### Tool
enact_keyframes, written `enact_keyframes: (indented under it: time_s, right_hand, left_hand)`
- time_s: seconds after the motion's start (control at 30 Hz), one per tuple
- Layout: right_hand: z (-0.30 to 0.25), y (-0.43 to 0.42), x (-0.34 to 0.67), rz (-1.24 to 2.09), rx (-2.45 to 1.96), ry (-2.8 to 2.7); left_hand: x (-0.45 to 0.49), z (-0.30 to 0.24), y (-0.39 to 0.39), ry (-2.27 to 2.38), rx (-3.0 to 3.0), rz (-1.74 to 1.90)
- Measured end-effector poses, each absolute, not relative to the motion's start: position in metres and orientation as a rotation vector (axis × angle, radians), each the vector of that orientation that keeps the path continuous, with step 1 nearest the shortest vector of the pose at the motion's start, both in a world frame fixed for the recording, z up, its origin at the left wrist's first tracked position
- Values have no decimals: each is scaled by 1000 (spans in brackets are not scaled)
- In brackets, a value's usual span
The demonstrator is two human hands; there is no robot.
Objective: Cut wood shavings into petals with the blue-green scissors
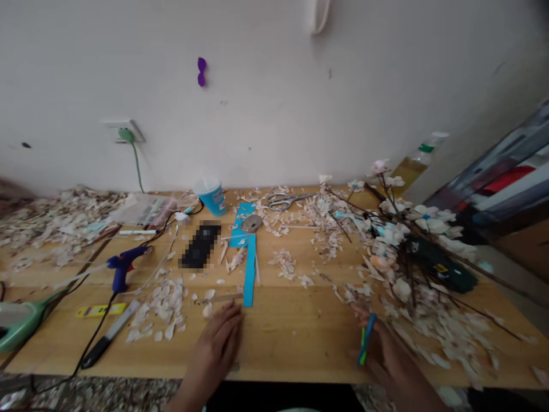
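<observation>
My left hand (219, 339) lies flat on the wooden table (295, 337), fingers stretched out toward a thin wooden stick (223, 297) and the lower end of a blue paper strip (249, 269). My right hand (380, 352) is closed round a blue and green tool (365, 339), maybe small scissors, at the front right. Pale shell-like petals (165, 306) lie scattered left of my left hand. Branches with white artificial flowers (412, 229) lie just beyond my right hand.
A blue glue gun (124, 264) with a black cable, a utility knife (107, 337), a yellow item (100, 310) and a green object (21, 323) sit at the left. A blue cup (211, 195), silver scissors (285, 200) and a phone (201, 245) lie further back.
</observation>
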State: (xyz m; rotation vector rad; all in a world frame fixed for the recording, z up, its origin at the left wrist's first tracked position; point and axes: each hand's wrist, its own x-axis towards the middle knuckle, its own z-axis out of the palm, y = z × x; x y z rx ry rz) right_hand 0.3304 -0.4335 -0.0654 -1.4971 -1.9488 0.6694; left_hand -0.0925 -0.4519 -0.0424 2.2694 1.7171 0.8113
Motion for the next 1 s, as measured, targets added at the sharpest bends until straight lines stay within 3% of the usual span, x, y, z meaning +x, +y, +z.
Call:
enact_keyframes:
  time_s: [0.2,0.4,1.0]
  right_hand:
    - [-63,-389,302,589,-1542,-1940]
    - [-69,-375,292,503,-1495,-2111]
    - [-61,-378,283,206,-1341,-2153]
  left_hand:
    - [-82,-45,-444,2102,2267,816]
    - [-71,-49,-454,2017,2534,590]
    - [-158,-29,-443,2247,2396,393]
